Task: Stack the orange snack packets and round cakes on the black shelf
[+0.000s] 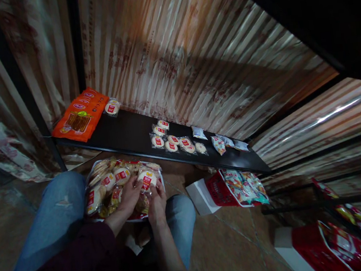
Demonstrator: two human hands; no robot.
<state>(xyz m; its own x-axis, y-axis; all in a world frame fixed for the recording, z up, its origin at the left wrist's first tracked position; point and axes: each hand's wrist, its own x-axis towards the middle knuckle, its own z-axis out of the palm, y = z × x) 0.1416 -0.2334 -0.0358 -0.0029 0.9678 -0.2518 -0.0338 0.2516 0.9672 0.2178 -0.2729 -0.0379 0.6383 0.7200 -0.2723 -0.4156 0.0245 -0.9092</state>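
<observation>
Over the right part of a box (pixel 163 184) full of wrapped round crackers, my left hand (pixel 131 196) and my right hand (pixel 156 201) hold one cracker packet (pixel 147 179) between them. Its clear wrapper shows a white round cracker and a red label. The fingers of both hands are closed on the packet's lower edges. More packets, such as one white cracker packet (pixel 121 175), lie in the box just left of my hands. Beyond the box, several similar cracker packets (pixel 186 143) rest in a cluster on a black shelf (pixel 128 130).
Orange bags (pixel 82 114) and a single cracker packet (pixel 112 107) lie at the shelf's left end. Small snack bags (pixel 218 145) sit toward its right. A red and white box (pixel 217 191) of bags stands on the floor, another red box (pixel 310 247) at lower right. Black posts frame the shelf.
</observation>
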